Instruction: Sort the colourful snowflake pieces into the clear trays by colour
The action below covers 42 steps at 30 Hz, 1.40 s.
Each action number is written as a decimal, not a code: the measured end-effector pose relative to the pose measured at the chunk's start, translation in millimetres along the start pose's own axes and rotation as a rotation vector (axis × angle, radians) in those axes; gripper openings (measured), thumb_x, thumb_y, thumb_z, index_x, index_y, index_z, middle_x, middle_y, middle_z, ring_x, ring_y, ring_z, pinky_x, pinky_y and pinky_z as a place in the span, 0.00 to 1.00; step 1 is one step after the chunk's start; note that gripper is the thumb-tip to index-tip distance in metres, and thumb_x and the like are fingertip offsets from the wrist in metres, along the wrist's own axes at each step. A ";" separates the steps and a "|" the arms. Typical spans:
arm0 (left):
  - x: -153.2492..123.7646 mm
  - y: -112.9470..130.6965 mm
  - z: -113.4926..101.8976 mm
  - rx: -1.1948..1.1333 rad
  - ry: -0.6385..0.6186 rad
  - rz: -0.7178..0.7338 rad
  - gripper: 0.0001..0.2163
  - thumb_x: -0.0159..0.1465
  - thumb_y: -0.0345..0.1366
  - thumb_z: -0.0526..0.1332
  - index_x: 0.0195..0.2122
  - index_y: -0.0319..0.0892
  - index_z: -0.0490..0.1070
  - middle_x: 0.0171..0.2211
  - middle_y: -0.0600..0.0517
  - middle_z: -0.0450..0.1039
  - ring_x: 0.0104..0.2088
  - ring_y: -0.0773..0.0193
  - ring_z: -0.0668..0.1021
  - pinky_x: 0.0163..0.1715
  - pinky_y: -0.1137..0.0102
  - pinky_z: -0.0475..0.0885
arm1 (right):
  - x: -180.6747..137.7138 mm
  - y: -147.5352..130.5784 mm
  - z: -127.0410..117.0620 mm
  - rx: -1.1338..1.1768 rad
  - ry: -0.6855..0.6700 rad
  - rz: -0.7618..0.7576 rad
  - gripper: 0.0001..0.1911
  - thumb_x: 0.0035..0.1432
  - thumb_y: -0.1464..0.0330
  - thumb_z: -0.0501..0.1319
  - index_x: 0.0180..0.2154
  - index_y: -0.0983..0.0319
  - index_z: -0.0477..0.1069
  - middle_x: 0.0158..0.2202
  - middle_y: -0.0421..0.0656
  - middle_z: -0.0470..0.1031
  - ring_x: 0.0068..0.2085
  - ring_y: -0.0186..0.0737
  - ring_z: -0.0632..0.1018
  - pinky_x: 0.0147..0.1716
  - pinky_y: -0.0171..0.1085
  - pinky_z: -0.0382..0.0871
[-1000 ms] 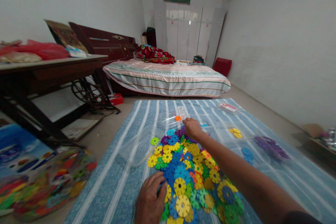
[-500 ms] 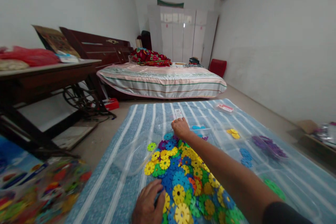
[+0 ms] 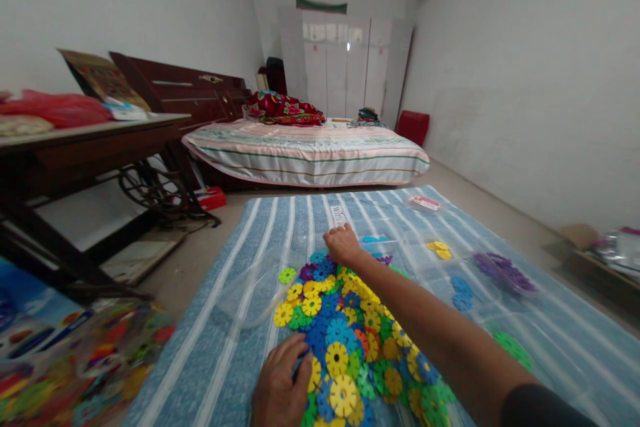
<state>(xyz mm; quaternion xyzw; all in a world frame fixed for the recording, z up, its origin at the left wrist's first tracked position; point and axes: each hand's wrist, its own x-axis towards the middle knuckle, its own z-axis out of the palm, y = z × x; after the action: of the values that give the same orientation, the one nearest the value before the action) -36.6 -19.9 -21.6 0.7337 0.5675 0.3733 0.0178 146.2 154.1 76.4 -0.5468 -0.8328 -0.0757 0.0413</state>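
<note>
A heap of flat, flower-shaped plastic discs (image 3: 345,333) in yellow, blue, green, orange and purple lies on a blue striped mat (image 3: 215,347). My left hand (image 3: 277,383) rests palm-down on the heap's near edge, fingertips on a blue and a yellow disc. My right hand (image 3: 343,243) reaches across the heap to its far end. Its fingers are curled down next to a white label (image 3: 339,215) and clear plastic bags (image 3: 250,287). What lies under those fingers is hidden. Single-colour groups lie to the right: light blue discs (image 3: 371,239), yellow discs (image 3: 439,249), blue discs (image 3: 460,285), purple discs (image 3: 503,270).
A bed (image 3: 305,153) stands beyond the mat, with a white wardrobe (image 3: 345,67) and a red stool (image 3: 413,127) behind it. A dark wooden table (image 3: 75,140) is on the left. A bag of mixed discs (image 3: 75,367) lies at the lower left.
My right hand has shifted a little left and now covers the spot where an orange disc lay. The view has drifted slightly. My left hand stays on the heap.
</note>
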 end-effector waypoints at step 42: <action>7.7 10.3 -5.7 -0.019 -0.085 -0.040 0.11 0.57 0.42 0.54 0.31 0.44 0.74 0.39 0.50 0.77 0.41 0.60 0.78 0.45 0.65 0.73 | -281.6 -27.1 0.8 0.616 -0.029 0.107 0.11 0.61 0.67 0.49 0.30 0.59 0.68 0.30 0.41 0.74 0.34 0.37 0.74 0.32 0.33 0.57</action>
<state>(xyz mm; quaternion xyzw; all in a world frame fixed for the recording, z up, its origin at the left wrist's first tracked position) -30.7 -19.3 -8.8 0.7371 0.5772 0.3468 0.0563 233.6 -111.1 30.7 -0.5527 -0.7870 0.1904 0.1972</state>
